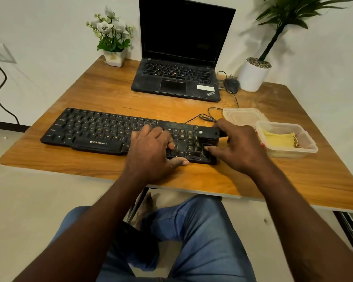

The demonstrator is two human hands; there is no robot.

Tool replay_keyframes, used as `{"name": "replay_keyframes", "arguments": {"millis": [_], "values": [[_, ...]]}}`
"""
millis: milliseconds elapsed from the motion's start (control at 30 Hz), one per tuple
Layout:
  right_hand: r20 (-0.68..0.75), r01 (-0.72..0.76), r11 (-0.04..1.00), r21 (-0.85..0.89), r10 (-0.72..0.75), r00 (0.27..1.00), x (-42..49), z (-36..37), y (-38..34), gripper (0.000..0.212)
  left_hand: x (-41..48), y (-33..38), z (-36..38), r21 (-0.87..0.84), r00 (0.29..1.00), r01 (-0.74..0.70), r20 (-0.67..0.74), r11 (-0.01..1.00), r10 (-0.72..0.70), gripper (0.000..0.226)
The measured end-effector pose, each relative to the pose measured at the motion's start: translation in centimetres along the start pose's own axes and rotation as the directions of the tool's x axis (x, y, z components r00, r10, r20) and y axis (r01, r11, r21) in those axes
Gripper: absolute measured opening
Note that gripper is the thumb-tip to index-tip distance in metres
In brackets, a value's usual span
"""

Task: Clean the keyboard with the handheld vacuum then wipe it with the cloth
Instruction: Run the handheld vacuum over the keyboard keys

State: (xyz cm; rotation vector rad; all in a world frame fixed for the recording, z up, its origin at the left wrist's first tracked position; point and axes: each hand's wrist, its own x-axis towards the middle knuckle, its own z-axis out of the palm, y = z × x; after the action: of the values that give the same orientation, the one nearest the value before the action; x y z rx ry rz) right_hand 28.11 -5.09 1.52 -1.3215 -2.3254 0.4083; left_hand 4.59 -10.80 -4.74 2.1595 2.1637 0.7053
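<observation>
Keyboard [98, 131], black, lying across the near half of the wooden worktop [110, 88]. Laptop [179, 78], lid up, behind the keyboard. Left hand [151, 151], fingers relaxed and spread, resting on the keyboard's right-centre keys. Right hand [238, 147], fingers curled round the black handheld vacuum [209, 136], which sits on the keyboard's number pad. Clear container [308, 145], just right of the keyboard, holding the yellow cloth [277, 139].

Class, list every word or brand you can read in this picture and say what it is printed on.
"ZEBRONICS": keyboard, front edge.
"ThinkPad": laptop, palm rest, faint.
Too small or blurred to read: most key legends and the laptop's white sticker.
</observation>
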Motion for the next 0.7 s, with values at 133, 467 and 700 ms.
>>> {"name": "replay_keyframes", "arguments": {"millis": [133, 467, 700], "values": [[-0.050, -0.064, 0.998, -0.003, 0.064, 0.997, -1.2, -1.7, 1.8, 0.042, 0.1, 0.0, 0.0, 0.001, 1.000, -0.003, -0.008, 1.000, 0.003, 0.056], [0.027, 0.110, 0.994, 0.027, -0.111, 0.993, -0.5, 1.6, -2.7, 0.041, -0.1, 0.2, -0.4, 0.011, 1.000, -0.006, -0.005, 1.000, 0.006, 0.056], [-0.037, -0.067, 0.997, 0.035, 0.069, 0.997, -2.7, -2.2, 2.0, 0.039, 0.0, 0.2, -0.4, 0.014, 0.999, 0.006, 0.039, 1.000, -0.007, 0.057]]}}
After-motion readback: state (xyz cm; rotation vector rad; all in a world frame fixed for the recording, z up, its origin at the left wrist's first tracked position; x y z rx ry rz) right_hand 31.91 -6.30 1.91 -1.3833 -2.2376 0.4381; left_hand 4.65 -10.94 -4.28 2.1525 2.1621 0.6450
